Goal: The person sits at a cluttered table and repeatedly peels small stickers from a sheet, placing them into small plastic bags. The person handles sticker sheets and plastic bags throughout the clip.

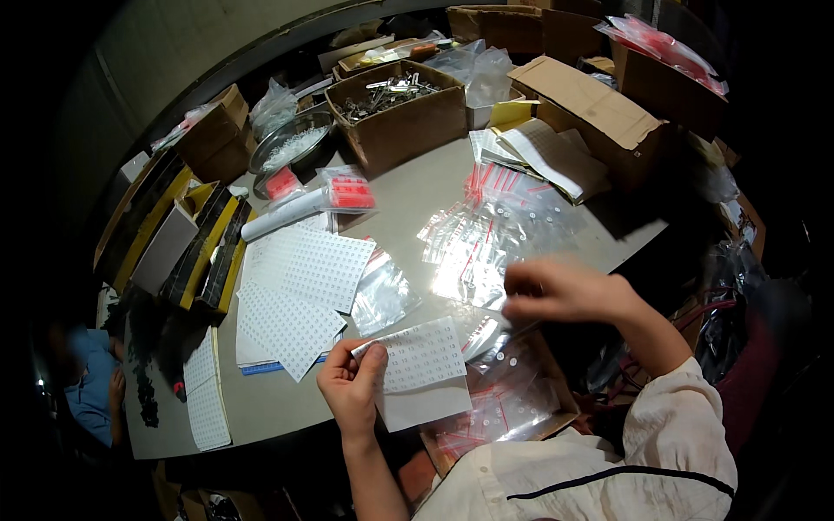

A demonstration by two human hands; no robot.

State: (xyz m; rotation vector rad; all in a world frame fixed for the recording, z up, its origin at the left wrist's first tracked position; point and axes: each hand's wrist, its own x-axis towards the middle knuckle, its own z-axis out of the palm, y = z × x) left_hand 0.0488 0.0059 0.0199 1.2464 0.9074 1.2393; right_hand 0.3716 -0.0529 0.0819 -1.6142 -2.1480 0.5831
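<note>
My left hand (354,379) pinches a sheet of small printed labels (426,360) by its left edge, thumb on top. Part of the sheet is blank white backing. My right hand (556,291) is smeared by motion above the near edge of a spread of clear zip bags (486,234) with red strips. Its fingers look bent, but whether anything is between them cannot be made out. Many of those bags carry a small round white label. Just left of the spread lies another stack of clear bags (383,293).
More label sheets (304,260) lie at left beside a rolled sheet (282,215). A box of bags (556,395) sits below the table edge, against my body. At the back stand a carton of metal parts (400,122) and a bowl (295,143). Another person (91,382) is at far left.
</note>
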